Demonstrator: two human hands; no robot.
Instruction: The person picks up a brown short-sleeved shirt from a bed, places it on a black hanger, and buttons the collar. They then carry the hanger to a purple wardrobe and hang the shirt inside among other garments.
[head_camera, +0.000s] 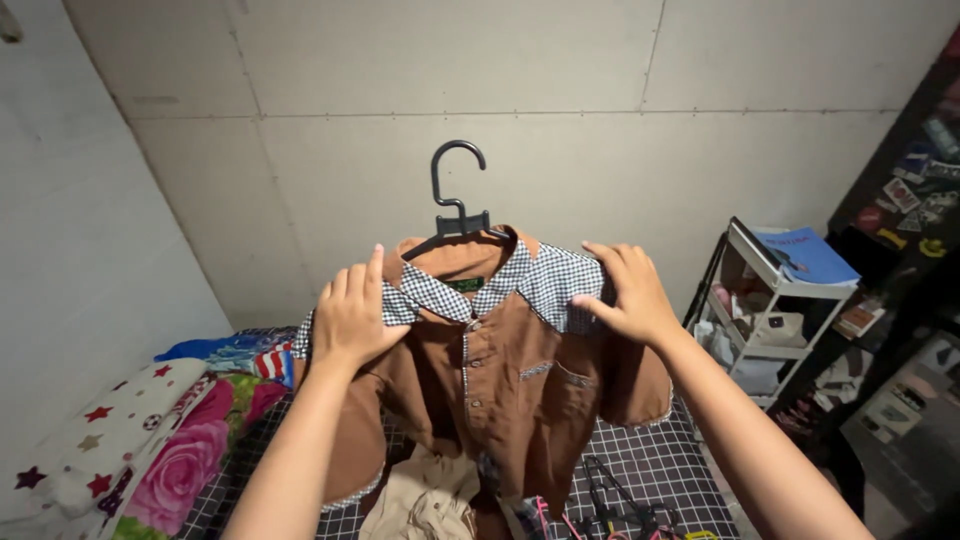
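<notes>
both hands, left (352, 318) and right (628, 295), grip the hangered brown shirt's (510, 390) shoulders.

Shirt held up on a hanger above a bed, between two hands

The shirt (500, 350) was hung on the hanger (455, 200), gripped at its shoulders by the left hand (352, 312) and right hand (625, 292). The bed (650, 470) lay below, pillows (130, 450) left, a shelf rack (770, 310) right, the wall (560, 120) behind.

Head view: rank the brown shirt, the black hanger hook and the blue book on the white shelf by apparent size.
1. brown shirt, largest by far.
2. blue book.
3. black hanger hook.
The book lies farther away, so ranks 2 and 3 are unsure.
</notes>
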